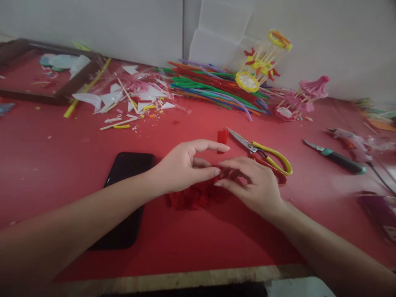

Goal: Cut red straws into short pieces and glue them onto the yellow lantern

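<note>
My left hand (182, 167) and my right hand (250, 181) meet at the middle of the red table. Between their fingertips is a small red piece (218, 177), mostly hidden; its exact shape cannot be made out. The left index finger stretches out above while the left thumb presses at the piece. My right thumb and fingers pinch it from the other side. Below the hands lies a loose pile of short red strips (193, 200). Just beyond the fingertips sits a small red bundle (222, 136). Scissors (269, 156) with yellow and red handles lie beside the right hand.
A black phone (123, 231) lies under my left forearm. Rightward are a green-handled knife (343, 161) and a glue gun (355, 142). Behind are scraps (148, 97), coloured pipe cleaners (204, 88), a yellow stick model (262, 62), a pink one (305, 99) and a brown frame (64, 90).
</note>
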`<move>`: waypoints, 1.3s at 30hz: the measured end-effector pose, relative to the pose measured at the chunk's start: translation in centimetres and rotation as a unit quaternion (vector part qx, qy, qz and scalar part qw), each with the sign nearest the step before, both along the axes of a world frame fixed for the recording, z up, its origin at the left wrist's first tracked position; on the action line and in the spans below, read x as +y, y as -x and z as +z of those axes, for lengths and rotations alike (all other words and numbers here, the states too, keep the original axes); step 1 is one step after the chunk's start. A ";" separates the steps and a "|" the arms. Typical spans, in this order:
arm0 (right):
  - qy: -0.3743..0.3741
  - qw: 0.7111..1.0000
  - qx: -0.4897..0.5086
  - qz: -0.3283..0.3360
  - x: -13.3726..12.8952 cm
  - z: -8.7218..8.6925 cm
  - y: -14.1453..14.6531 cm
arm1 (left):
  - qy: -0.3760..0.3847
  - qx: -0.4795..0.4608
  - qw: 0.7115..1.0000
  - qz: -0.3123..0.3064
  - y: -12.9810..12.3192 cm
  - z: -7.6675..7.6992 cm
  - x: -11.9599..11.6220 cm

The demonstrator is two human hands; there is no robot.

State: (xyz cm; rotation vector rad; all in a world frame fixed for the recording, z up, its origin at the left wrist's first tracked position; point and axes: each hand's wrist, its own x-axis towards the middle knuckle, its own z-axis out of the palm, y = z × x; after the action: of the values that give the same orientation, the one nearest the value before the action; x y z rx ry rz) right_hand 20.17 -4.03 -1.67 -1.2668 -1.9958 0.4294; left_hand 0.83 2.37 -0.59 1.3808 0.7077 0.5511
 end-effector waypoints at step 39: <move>0.308 0.838 0.446 0.053 0.3 -0.8 -0.4 | -0.026 0.046 0.999 0.004 0.0 0.2 0.0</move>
State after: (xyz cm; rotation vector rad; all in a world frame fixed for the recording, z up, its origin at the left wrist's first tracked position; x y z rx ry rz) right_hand 20.53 -3.72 -2.51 -0.9917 -1.1262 1.5005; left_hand 0.81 2.37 -0.41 1.4603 0.7770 0.5179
